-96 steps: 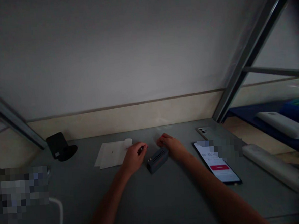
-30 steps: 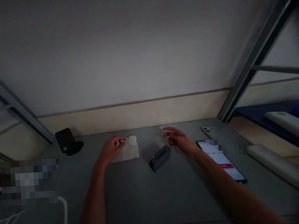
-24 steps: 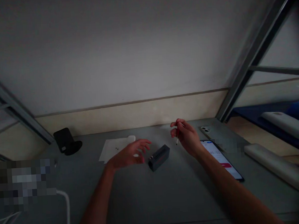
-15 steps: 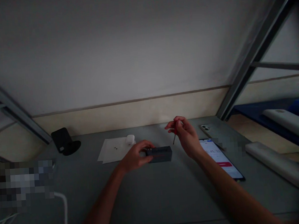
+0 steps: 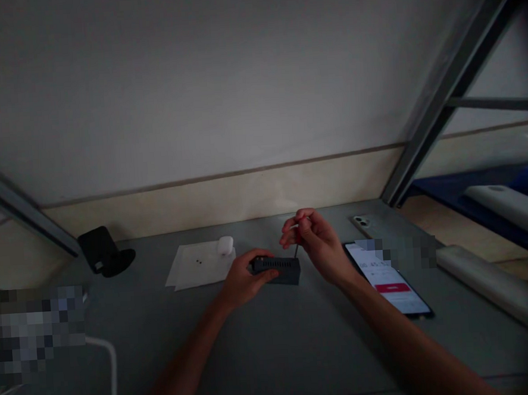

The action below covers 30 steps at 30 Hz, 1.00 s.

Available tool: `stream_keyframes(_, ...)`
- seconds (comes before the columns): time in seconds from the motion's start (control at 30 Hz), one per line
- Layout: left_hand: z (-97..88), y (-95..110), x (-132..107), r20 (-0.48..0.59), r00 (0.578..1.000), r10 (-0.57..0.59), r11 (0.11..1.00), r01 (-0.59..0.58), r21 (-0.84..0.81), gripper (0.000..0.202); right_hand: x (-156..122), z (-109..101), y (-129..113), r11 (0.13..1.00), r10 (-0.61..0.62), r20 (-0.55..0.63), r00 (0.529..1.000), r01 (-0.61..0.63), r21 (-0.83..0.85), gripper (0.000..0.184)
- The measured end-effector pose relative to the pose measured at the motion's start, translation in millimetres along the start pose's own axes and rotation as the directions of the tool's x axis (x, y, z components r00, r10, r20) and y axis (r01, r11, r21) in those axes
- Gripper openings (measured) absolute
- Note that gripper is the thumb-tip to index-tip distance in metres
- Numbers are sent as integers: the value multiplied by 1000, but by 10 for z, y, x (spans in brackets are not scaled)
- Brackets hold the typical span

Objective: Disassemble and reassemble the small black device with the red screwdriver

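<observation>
A small dark grey box with a slotted side (image 5: 278,269) lies on the grey table (image 5: 273,340). My left hand (image 5: 243,277) is closed on its left end. Just above the box's right end my right hand (image 5: 315,242) pinches a thin screwdriver (image 5: 296,248), whose tip points down at the box. Left of the box lies a white sheet of paper (image 5: 192,266) with two tiny dark specks on it, and a small white case (image 5: 225,245) rests at its far right corner.
A lit phone (image 5: 388,279) lies to the right, with a second phone (image 5: 364,222) face down behind it. A black stand (image 5: 103,254) sits at the back left. A white cable (image 5: 108,368) runs at the near left. White oblong items (image 5: 488,279) and metal rack posts (image 5: 441,97) are at right.
My left hand left the white case, came back and took hold of the box, turning it side-on. My right hand lifted the screwdriver and brought it down over the box's right end.
</observation>
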State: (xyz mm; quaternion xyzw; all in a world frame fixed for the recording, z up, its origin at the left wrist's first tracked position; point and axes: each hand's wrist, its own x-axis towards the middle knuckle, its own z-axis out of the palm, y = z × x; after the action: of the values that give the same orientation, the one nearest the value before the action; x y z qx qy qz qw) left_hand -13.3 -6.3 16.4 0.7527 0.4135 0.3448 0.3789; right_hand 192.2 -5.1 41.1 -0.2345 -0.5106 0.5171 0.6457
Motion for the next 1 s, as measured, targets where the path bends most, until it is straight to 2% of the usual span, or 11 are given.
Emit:
stream_keyframes(0.23, -7, -25, 1, 1, 1000, -5, 999, 5, 32, 35, 16, -19, -3, 1000, -7, -2, 1000, 7, -10, 21)
stream_keyframes(0.5, -6, 40, -10, -2, 1000, -30, 1000, 30, -1, 33, -4, 0, -29, 988, -53, 21, 998, 55, -146, 22)
stream_keyframes(0.7, 60, 44, -16, -57, 997, -49, 999, 49, -2, 28, -25, -27, -124, 891, -153, 95, 984, 179, -418, 19)
stream_keyframes(0.9, 118, -3, -10, -91, 994, -54, 998, 56, 22, 25, -56, -68, -200, 887, -128, 154, 980, 183, -425, 26)
stream_keyframes(1.0, 100, 14, -46, -100, 995, 15, 995, -4, 100, 23, -62, -73, -203, 854, -139, 169, 976, 204, -478, 23)
